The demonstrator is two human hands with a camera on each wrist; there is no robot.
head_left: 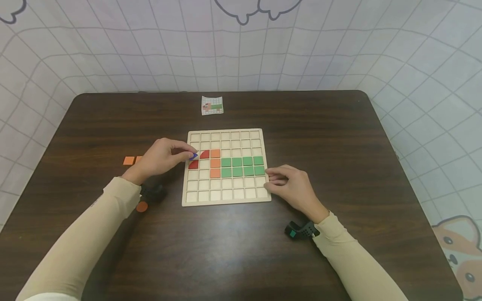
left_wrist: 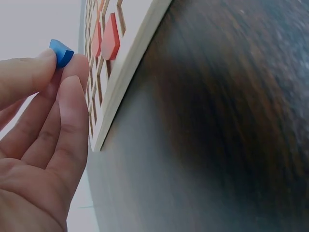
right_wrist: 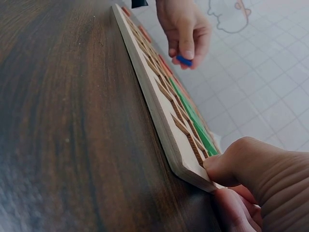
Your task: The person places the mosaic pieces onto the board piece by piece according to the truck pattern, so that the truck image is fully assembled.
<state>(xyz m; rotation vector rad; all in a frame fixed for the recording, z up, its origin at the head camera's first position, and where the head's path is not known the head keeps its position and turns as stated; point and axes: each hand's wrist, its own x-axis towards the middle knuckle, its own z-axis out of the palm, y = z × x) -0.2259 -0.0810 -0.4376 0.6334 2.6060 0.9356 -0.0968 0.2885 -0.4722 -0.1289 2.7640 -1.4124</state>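
Note:
Between thumb and fingertips, my left hand (head_left: 162, 156) pinches a small blue tile (left_wrist: 61, 53) above the upper left side of a wooden grid board (head_left: 226, 203). The tile's full shape is partly hidden by the fingers. Two red rounded-corner tiles (head_left: 205, 154) lie in cells close to that hand. A column of orange square tiles (head_left: 215, 163) and two rows of green square tiles (head_left: 237, 171) fill cells further right. My right hand (head_left: 291, 186) grips the board's right edge, thumb on the rim and fingers against the side.
A small printed picture card (head_left: 212, 106) lies behind the board. Left of it are loose orange squares (head_left: 129, 160), partly covered by the left arm, and an orange round tile (head_left: 142, 206). All rest on a dark wooden table (head_left: 233, 251).

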